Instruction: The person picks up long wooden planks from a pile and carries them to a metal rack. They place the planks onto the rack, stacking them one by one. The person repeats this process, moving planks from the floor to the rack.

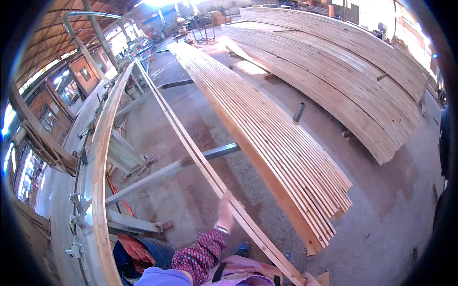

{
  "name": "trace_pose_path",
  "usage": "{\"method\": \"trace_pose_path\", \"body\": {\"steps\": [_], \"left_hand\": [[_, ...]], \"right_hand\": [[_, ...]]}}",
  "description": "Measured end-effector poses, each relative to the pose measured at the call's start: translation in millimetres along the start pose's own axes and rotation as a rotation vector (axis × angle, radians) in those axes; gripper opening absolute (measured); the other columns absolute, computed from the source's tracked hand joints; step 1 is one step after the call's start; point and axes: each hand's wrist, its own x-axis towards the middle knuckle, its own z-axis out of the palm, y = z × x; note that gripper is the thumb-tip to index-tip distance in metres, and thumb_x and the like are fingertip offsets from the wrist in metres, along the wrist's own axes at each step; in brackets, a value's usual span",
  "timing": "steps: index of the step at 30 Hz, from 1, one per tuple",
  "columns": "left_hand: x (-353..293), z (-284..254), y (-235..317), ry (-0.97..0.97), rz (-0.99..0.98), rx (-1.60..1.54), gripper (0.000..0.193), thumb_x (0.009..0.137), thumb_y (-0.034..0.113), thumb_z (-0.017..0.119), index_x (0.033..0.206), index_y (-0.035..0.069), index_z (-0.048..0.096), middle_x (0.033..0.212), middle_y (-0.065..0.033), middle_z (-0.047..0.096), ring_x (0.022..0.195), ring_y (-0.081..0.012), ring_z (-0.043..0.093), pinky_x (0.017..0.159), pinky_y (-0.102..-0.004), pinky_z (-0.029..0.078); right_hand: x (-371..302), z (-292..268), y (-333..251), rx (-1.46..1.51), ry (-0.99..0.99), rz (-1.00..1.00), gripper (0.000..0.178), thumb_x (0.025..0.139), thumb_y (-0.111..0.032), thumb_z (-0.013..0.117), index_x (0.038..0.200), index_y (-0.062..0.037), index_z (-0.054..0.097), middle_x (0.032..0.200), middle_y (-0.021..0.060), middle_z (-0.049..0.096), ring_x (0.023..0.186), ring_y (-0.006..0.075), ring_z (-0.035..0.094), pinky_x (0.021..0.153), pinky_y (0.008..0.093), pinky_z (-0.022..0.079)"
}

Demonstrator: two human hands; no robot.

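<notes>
A pair of long, narrow wooden strips runs side by side from the far left down to the lower right, a thin dark gap between them. My left hand, in a red patterned sleeve, is closed at the strips' left edge partway along; it is slightly blurred. At the bottom edge of the picture, my right hand is on the near end of the strips, only partly in view. Close on the right lies a row of many similar wooden strips, packed side by side, their near ends uneven.
Metal crossbars span beneath the strips. Left stands a long machine bench with another board along it. A blue barrel holding reddish cloth sits below. An upright metal post separates the row from large board stacks.
</notes>
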Motion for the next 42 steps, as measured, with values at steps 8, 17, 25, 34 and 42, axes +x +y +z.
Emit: {"method": "trace_pose_path", "body": {"steps": [8,17,25,34,42], "left_hand": [[-126.0,31.4,-130.3,-0.008,-0.126,0.162,0.034,0.085,0.027,0.069,0.102,0.006,0.048,0.079,-0.0075,0.057,0.069,-0.0202,0.06,0.062,-0.0376,0.052],[-138.4,65.0,-93.2,0.116,-0.274,0.437,0.06,0.075,0.026,0.079,0.116,0.004,0.041,0.101,-0.007,0.055,0.088,-0.0186,0.056,0.076,-0.0349,0.048],[-48.9,52.9,-65.1,0.036,-0.196,0.432,0.065,0.077,0.03,0.076,0.124,-0.001,0.044,0.109,-0.0115,0.057,0.095,-0.0191,0.056,0.082,-0.0314,0.048],[75.4,34.2,-50.4,-0.101,-0.181,0.342,0.063,0.075,0.034,0.076,0.12,-0.001,0.051,0.108,-0.0105,0.06,0.095,-0.0186,0.058,0.082,-0.0336,0.049],[126.4,94.3,-9.1,-0.237,-0.166,0.324,0.062,0.079,0.03,0.073,0.129,-0.002,0.054,0.129,-0.0117,0.056,0.117,-0.0224,0.052,0.102,-0.032,0.038]], "right_hand": [[9.4,4.7,43.0,-0.055,0.011,0.129,0.045,0.076,-0.04,0.07,0.109,-0.012,0.058,0.09,0.0203,0.066,0.084,0.0393,0.065,0.073,0.0479,0.052],[22.3,18.5,66.9,-0.093,0.038,0.191,0.045,0.076,-0.04,0.069,0.109,-0.0116,0.058,0.09,0.0205,0.066,0.085,0.0398,0.064,0.074,0.048,0.051],[25.8,28.4,75.4,-0.126,0.069,0.227,0.046,0.077,-0.041,0.069,0.11,-0.0112,0.058,0.091,0.0206,0.066,0.085,0.0403,0.064,0.074,0.0481,0.051],[36.0,49.7,101.5,-0.18,0.133,0.229,0.046,0.077,-0.041,0.068,0.11,-0.0108,0.057,0.092,0.0207,0.066,0.086,0.0408,0.064,0.074,0.0482,0.051],[108.4,26.1,51.9,-0.192,0.179,0.388,0.067,0.059,-0.047,0.08,0.108,-0.006,0.062,0.096,0.021,0.067,0.095,0.0372,0.065,0.082,0.0418,0.052]]}}
